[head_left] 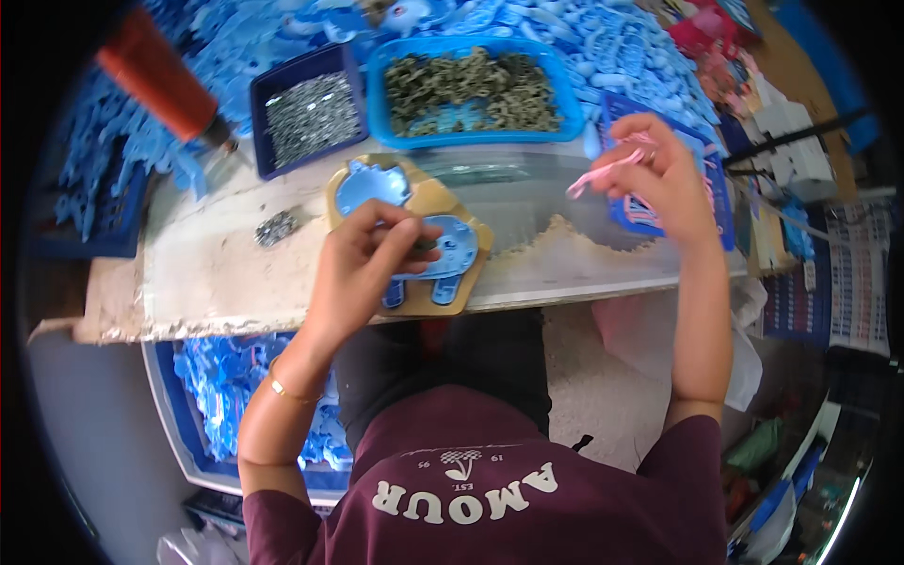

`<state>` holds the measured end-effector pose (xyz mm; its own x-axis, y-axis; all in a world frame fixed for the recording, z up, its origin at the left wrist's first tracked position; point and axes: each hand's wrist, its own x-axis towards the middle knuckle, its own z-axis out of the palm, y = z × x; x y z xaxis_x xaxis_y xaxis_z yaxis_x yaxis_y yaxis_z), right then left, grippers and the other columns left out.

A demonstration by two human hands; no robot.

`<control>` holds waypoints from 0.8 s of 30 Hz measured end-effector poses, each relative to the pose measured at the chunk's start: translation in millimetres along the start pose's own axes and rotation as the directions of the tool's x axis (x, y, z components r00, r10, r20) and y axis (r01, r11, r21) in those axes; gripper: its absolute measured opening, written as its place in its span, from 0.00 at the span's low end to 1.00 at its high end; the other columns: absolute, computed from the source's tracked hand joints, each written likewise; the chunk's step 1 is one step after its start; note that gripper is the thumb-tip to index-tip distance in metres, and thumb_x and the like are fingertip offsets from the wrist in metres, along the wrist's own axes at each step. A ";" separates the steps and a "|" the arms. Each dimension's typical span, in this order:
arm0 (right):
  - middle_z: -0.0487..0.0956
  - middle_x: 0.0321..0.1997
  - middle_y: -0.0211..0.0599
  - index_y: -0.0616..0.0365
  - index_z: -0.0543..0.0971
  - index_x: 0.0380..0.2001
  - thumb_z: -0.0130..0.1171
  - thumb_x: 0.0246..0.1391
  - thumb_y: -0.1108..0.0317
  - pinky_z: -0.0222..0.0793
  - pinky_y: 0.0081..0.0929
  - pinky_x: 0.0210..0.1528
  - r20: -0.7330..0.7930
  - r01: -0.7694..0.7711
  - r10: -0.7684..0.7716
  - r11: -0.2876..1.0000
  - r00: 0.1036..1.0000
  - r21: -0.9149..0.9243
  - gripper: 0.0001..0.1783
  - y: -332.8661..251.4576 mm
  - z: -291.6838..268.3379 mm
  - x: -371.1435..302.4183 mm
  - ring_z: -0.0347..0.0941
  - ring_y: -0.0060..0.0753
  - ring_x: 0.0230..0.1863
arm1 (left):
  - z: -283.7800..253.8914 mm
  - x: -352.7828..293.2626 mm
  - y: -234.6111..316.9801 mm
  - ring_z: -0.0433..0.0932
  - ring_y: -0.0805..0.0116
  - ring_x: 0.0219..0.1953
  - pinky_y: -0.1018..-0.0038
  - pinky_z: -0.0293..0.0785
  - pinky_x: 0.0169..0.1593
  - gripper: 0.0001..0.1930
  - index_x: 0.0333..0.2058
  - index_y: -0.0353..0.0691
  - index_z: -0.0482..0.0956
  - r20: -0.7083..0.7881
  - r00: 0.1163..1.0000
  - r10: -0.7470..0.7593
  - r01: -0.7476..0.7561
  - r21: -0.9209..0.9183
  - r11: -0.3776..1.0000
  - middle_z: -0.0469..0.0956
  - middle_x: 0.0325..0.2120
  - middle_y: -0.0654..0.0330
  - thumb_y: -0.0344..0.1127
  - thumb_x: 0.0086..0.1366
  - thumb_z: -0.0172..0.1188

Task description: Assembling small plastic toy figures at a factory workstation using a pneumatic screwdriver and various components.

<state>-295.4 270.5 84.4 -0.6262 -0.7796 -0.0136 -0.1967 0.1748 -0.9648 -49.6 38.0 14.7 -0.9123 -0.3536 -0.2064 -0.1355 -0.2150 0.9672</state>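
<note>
My left hand [369,256] is closed in a pinch over a tan holding block [478,226], with a small dark part [428,244] at its fingertips; its exact kind is hard to make out. In the block lie a blue plastic toy shell [372,188] with a round hollow and a second blue shell piece [460,247] with leg-like ends, partly hidden by my hand. My right hand [664,184] is raised at the right, fingers closed on a thin pink plastic piece [603,174]. Below it, a blue basket [720,193] contains more pink pieces.
A dark blue tray of screws [256,118] and a light blue tray of brownish small parts [377,104] stand behind the block. Loose screws [276,228] lie at left. An orange power screwdriver [160,80] hangs upper left. Blue plastic parts [527,24] heap behind; a bin [179,443] sits below.
</note>
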 end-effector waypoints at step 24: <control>0.85 0.40 0.39 0.65 0.84 0.44 0.63 0.57 0.79 0.77 0.21 0.41 0.128 -0.096 0.058 0.943 0.990 0.319 0.11 32.1 123.7 -21.1 0.83 0.26 0.38 | 1.1 -8.0 -5.7 0.86 0.70 0.40 0.78 0.83 0.42 0.11 0.43 0.30 0.74 0.043 0.998 0.038 -0.030 -0.176 0.984 0.81 0.36 0.57 0.35 0.77 0.53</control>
<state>-195.2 218.2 21.1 -0.5347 -0.8387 -0.1029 0.1156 0.0481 -0.9921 -42.0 43.1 11.0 -0.9325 -0.3220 -0.1633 -0.0384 -0.3614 0.9316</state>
